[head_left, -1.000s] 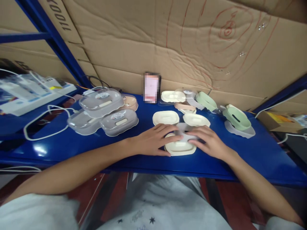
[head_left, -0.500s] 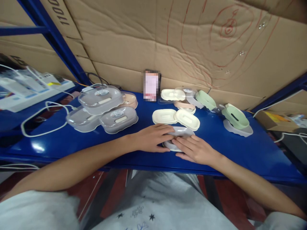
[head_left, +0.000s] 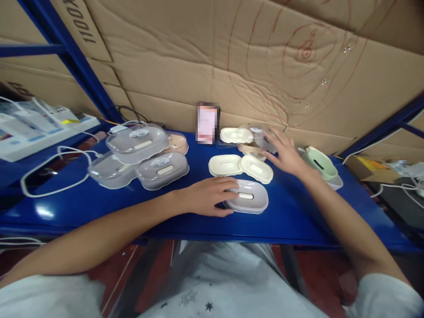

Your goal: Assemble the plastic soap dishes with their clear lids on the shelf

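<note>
Head view: one soap case closed, loose parts remain.
Left hand (head_left: 207, 195) rests fingers on the lidded grey case (head_left: 247, 201); right hand (head_left: 285, 152), fingers spread and empty, reaches toward loose trays (head_left: 251, 148) at one o'clock.

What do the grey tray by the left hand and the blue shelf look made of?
Grey tray: likely moulded plastic, smooth and semi-gloss, with soft highlights and rounded edges. Blue shelf: probably painted metal, glossy, showing a bright glare patch.

Smooth translucent plastic soap box (head_left: 247, 197) lies on a glossy blue metal shelf (head_left: 99, 203), backed by matt creased cardboard (head_left: 185, 57).
</note>
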A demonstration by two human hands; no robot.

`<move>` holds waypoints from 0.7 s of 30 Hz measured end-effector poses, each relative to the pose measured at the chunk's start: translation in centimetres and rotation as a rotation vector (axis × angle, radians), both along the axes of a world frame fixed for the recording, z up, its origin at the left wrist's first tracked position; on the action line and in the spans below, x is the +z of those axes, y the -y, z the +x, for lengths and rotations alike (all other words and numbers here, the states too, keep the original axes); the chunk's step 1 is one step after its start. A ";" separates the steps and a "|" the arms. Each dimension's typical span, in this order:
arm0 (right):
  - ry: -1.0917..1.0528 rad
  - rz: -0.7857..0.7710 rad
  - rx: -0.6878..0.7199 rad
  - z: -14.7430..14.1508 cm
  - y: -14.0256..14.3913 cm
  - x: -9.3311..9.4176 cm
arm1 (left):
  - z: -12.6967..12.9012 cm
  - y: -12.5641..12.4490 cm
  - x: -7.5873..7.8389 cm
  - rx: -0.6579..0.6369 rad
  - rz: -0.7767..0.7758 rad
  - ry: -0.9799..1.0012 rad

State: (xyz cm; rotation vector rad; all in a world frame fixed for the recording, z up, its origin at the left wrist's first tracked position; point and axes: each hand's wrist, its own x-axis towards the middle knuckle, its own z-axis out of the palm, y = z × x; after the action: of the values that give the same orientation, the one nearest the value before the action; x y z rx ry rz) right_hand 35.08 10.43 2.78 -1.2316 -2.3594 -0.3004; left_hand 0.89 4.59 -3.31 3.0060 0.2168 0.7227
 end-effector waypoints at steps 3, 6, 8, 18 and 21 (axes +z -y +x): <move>0.020 -0.141 0.039 0.7 -5.3 1.4 | -0.2 -0.1 0.1 0.003 0.005 0.007; -0.006 -0.135 0.112 0.3 -7.2 1.2 | -0.4 -0.2 0.2 0.009 -0.008 0.017; -0.030 -0.032 0.087 0.1 -6.3 0.6 | -0.5 -0.3 0.2 0.013 -0.026 0.014; 0.000 0.204 0.288 -1.6 8.1 -2.5 | -0.3 -0.1 0.8 0.135 -0.029 0.079; 0.001 0.140 0.430 -3.2 10.2 -3.6 | -0.2 -0.1 0.4 0.133 -0.036 0.084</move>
State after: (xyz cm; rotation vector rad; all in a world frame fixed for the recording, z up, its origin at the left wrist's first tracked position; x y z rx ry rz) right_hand 31.90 0.26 -0.82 -0.6373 -2.4793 -0.3152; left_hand 0.68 4.73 -2.89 2.9409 0.4240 0.8448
